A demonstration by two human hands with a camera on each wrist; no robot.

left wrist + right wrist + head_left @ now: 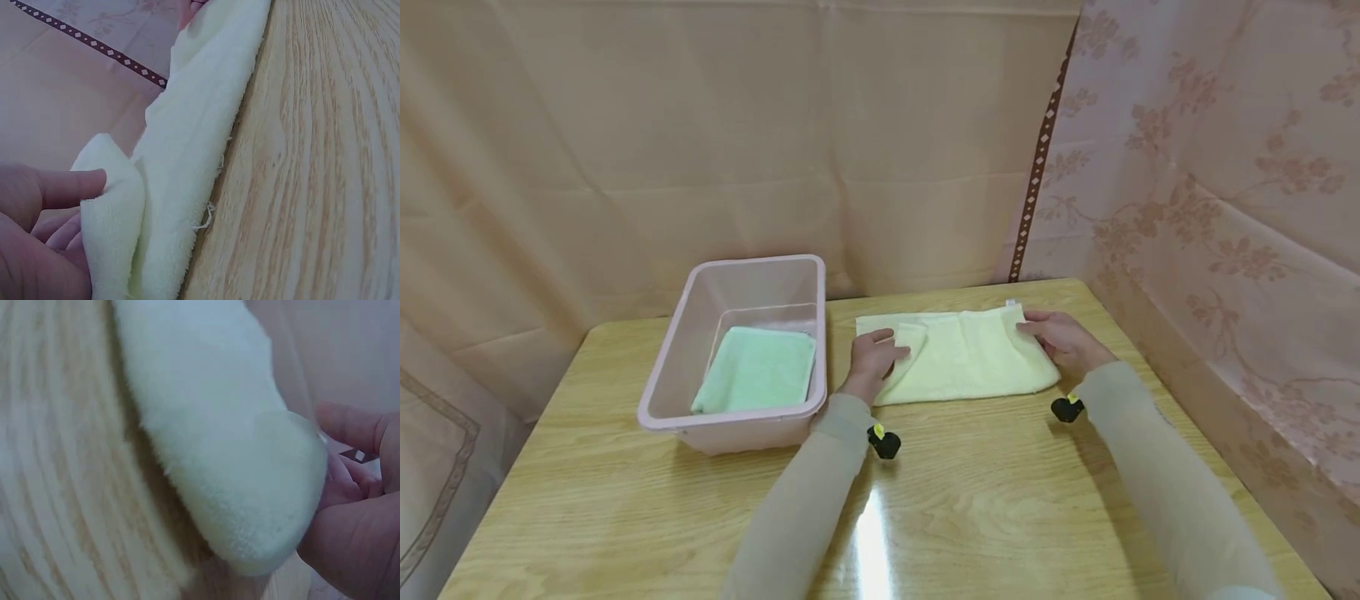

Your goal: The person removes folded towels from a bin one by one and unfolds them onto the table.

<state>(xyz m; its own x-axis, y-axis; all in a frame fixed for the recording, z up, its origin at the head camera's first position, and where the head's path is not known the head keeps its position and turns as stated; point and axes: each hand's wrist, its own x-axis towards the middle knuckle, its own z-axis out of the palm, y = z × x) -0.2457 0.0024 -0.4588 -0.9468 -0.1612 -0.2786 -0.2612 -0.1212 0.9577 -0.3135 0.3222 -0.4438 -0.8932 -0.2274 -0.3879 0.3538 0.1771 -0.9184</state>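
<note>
A pale yellow towel (970, 354) lies folded lengthwise on the table, with a small white tag at its far right edge. My left hand (874, 360) pinches its left end between thumb and fingers, and that end is lifted and turned back over the rest. In the left wrist view the thumb presses on the raised flap (112, 219), and loose threads hang along the near edge. At the other end my right hand (1063, 340) grips the towel's far right corner. The right wrist view shows the rounded end fold (275, 506) beside the thumb, the other fingers partly hidden behind the cloth.
To the left stands a pink plastic basin (658, 358) with a folded mint green towel (760, 371) inside. The wooden table (985, 500) ends at a beige curtain (715, 142) behind and a pink floral curtain (1240, 250) on the right. The left forearm passes close to the basin.
</note>
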